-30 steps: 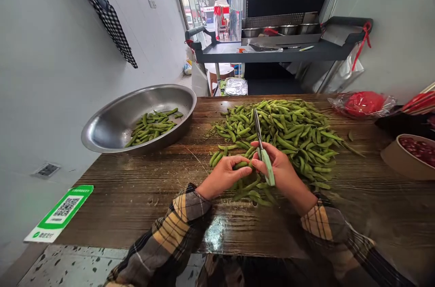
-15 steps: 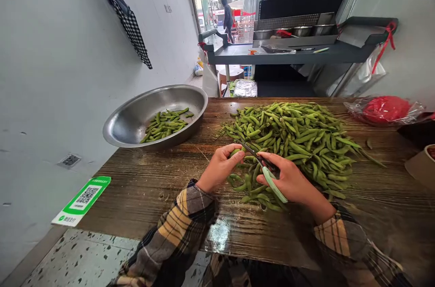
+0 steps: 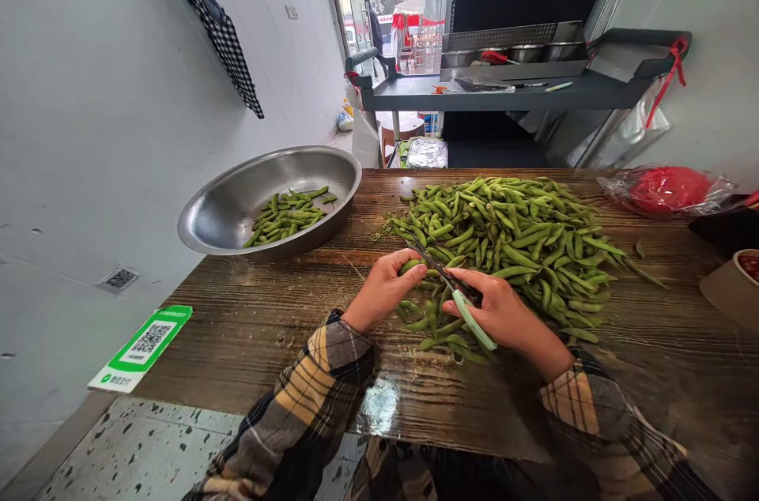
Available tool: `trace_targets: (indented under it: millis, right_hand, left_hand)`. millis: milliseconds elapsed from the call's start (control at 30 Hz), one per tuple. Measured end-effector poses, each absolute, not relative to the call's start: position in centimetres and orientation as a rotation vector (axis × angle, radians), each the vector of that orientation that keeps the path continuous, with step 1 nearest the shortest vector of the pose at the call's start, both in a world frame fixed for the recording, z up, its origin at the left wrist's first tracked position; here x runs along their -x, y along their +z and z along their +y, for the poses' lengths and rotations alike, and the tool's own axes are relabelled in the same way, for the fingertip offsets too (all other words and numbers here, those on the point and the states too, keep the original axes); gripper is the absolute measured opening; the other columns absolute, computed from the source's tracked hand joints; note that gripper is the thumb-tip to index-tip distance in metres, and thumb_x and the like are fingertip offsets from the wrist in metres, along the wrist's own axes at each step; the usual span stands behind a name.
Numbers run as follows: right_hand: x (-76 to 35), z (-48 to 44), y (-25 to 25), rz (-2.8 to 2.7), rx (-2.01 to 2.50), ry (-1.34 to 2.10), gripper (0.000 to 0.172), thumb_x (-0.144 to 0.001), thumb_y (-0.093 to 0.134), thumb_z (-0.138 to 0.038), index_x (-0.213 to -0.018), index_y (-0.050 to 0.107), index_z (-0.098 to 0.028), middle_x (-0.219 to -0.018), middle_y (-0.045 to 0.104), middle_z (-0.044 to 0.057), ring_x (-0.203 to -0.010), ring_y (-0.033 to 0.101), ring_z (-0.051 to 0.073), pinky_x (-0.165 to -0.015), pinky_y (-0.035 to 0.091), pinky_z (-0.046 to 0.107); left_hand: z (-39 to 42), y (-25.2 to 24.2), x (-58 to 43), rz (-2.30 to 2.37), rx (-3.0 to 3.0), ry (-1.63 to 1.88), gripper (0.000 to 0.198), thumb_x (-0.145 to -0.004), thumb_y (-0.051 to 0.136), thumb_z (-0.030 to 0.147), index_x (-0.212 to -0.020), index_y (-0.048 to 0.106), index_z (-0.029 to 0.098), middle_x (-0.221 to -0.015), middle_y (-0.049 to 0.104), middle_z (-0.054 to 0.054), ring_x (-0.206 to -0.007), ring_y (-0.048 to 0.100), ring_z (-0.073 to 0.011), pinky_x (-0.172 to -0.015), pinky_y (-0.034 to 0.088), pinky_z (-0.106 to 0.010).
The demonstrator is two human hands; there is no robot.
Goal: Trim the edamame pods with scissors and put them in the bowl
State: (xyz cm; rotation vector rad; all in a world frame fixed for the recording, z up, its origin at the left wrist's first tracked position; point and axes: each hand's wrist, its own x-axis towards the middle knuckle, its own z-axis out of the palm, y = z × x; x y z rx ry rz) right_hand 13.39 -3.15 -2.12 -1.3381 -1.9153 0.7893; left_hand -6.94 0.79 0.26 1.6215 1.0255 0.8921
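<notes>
Between the thumb and fingers of my left hand (image 3: 388, 288) is a green soybean pod (image 3: 410, 266), partly hidden by the fingers. My right hand (image 3: 501, 307) is closed around scissors (image 3: 473, 319) with pale green handles. Their dark blades point up and left, reaching the pod at my left fingertips. Beyond both hands lies a big heap of green soybean pods (image 3: 522, 228), with loose pods spreading toward me beneath the scissors. To the left, a wide steel basin (image 3: 205, 220) holds a small pile of pods (image 3: 285, 218).
The wooden table (image 3: 249, 351) carries a green QR-code card (image 3: 145, 347) at its left edge. A red bundle in clear plastic (image 3: 670, 189) lies at the back right, near a paper tub (image 3: 732, 291). Behind the table stands a dark cart (image 3: 504, 98).
My right hand and the scissors have shifted slightly left, nearer my left hand. My left hand stays almost still. A person outside has moved left, partly behind the door frame.
</notes>
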Motion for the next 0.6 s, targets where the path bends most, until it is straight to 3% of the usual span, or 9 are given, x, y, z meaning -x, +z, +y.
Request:
trace_targets:
  millis: [200, 300, 600]
  right_hand:
    - [-13.48, -2.77, -2.73, -1.858, 1.299, 0.841, 0.042, -0.077, 0.069, -0.034, -0.116, 0.07, -0.02, -0.11, 0.074, 0.009, -0.098, 0.069, 0.029, -0.087, 0.052, 0.041]
    - [-13.48, -2.67, -2.67, -1.805, 1.386, 0.847, 0.046, -0.077, 0.069, -0.039, -0.117, 0.07, -0.017, -0.105, 0.075, 0.01, -0.093, 0.07, 0.03, -0.083, 0.053, 0.042]
    - [-13.4, -2.85, -2.89, -1.818, 1.426, 0.825, 0.058, -0.076, 0.068, -0.045, -0.125, 0.063, -0.014, -0.104, 0.073, 0.011, -0.091, 0.068, 0.028, -0.084, 0.051, 0.041]
  left_hand:
    - [0.98, -0.28, 6.72, 0.954, -1.465, 0.918, 0.025, -0.08, 0.065, 0.038, -0.086, 0.06, 0.014, -0.074, 0.054, 0.001, -0.061, 0.042, -0.008, -0.054, 0.034, -0.019]
    - [1.11, -0.42, 6.79, 0.908, -1.228, 1.036, 0.022, -0.079, 0.067, 0.034, -0.085, 0.055, 0.016, -0.07, 0.053, 0.003, -0.054, 0.043, -0.0058, -0.049, 0.033, -0.018]
    - [1.75, -0.39, 7.39, 0.702, -0.664, 1.339, 0.025, -0.069, 0.075, 0.014, -0.083, 0.055, 0.014, -0.081, 0.059, 0.001, -0.064, 0.056, -0.0057, -0.053, 0.043, -0.015]
